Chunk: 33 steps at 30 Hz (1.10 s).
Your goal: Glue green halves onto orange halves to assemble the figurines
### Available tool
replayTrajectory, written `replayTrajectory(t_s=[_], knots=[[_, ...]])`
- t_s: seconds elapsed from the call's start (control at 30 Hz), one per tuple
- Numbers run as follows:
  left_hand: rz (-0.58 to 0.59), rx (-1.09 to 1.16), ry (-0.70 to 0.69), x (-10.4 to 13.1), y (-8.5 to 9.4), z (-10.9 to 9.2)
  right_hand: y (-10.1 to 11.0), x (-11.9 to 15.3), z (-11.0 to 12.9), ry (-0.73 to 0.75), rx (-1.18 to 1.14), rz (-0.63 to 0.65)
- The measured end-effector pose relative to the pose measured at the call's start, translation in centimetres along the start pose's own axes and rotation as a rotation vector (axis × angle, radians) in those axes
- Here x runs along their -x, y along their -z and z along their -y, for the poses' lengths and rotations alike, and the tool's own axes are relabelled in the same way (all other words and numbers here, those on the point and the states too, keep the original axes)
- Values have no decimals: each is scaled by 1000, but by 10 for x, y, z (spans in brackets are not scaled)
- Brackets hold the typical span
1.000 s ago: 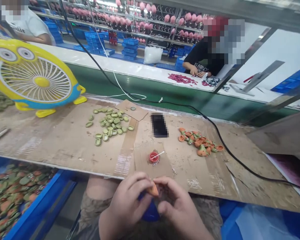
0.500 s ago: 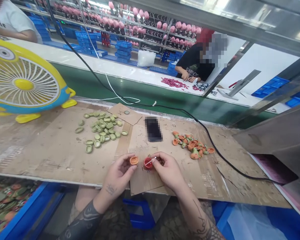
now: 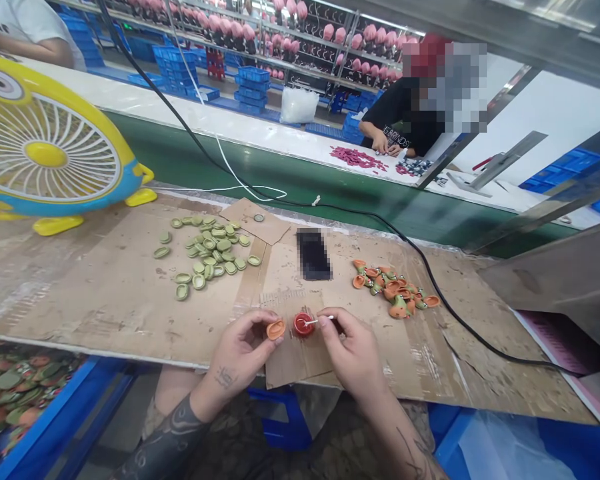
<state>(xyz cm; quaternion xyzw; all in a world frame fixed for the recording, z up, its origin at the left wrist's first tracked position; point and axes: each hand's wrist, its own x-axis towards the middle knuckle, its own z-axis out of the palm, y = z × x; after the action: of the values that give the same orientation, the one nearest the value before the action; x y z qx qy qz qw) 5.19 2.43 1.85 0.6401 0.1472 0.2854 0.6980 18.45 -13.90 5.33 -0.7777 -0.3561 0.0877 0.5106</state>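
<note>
The person's two hands are apart over the near middle of the cardboard-covered table [image 3: 105, 287]. The left hand [image 3: 243, 348] pinches a small orange piece [image 3: 276, 329] between thumb and fingers, its hollow side showing; the fingers hide its far left edge. The right hand [image 3: 354, 350] grips a thin white stick [image 3: 312, 323], whose tip reaches into a red cup [image 3: 303, 331] between the hands — what the cup holds is hard to make out. Farther left lie loose green pieces [image 3: 223, 245]; to the right, a heap of orange-and-green pieces [image 3: 393, 292] overlaps so much that single ones blur together. A dark, pixelated rectangular object [image 3: 314, 257] lies beyond the cup. The yellow fan [image 3: 46, 155] and, nearer, the blue bin [image 3: 63, 407] are cut off at left. At far right, a person in black [image 3: 407, 110] has a pixelated head.
</note>
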Motion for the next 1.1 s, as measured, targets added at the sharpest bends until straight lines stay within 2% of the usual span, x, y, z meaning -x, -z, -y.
replayTrajectory(t_s=[0.1,0.17,0.27,0.43,0.6,1.1], knots=[[20,3,-43,0,0,1,0,8,10,-62,-299,-69],[31,18,-70,0,0,1,-3,12,17,-76,-444,-50],[57,34,-116,-1,1,4,-11,17,23,-97,-519,6],[71,28,-130,-1,3,7,-23,16,24,-114,-528,83],[77,0,-117,0,3,6,-26,14,21,-116,-479,119],[92,12,-119,0,3,8,-26,12,17,-97,-387,91]])
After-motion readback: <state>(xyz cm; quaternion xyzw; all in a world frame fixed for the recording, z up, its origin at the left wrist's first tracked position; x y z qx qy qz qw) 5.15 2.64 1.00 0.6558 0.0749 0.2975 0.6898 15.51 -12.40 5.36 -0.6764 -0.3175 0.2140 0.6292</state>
